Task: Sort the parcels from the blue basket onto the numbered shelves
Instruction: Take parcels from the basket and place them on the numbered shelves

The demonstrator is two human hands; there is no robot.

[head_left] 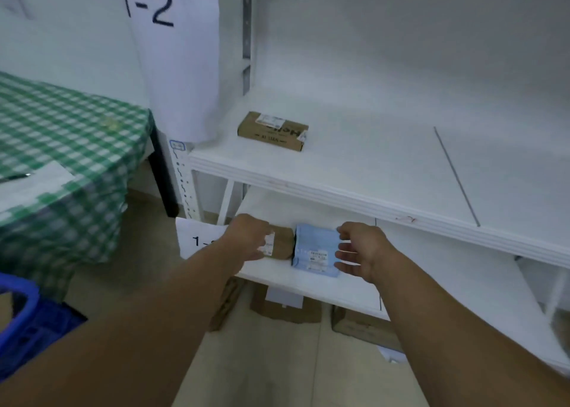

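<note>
1. Two sets of fingers reach into the lower shelf (pixel 308 281). The right hand (pixel 362 252) has its fingers (pixel 345 248) spread and nearly straight, with the tips at the right edge of the blue parcel (pixel 313 249). They touch it or stop just short, I cannot tell which, and they grip nothing.
2. The left hand (pixel 248 237) bends over the left end of the brown parcel (pixel 282 243), thumb low beside its white label. This looks like a grip, though the back of the hand hides most of the fingers.
3. The blue parcel lies straight to the left of the right fingertips, between the two hands, so the right hand is plainly the nearer. Its long axis seems to run front to back on the shelf, though the wide lens foreshortens it. Any nudge from the right hand would likely slide it toward the brown parcel.
4. Both parcels sit just beside each other near the shelf's front left, blue on the right, with a thin dark gap between them.
5. The blue parcel is flat and boxy with a smooth pale wrap and a printed label near its front. The brown one is matt paper or card with softer, rounded edges.
6. The shelves are smooth white boards. On the upper shelf (pixel 354 172) lies a brown carton (pixel 273 132), well apart.
7. A paper sign (pixel 151 5) reading 1-2 hangs at the upper left.
8. The blue basket (pixel 21 311) stands low on the left, below a counter (pixel 61 122) with a green checked cloth.
</note>
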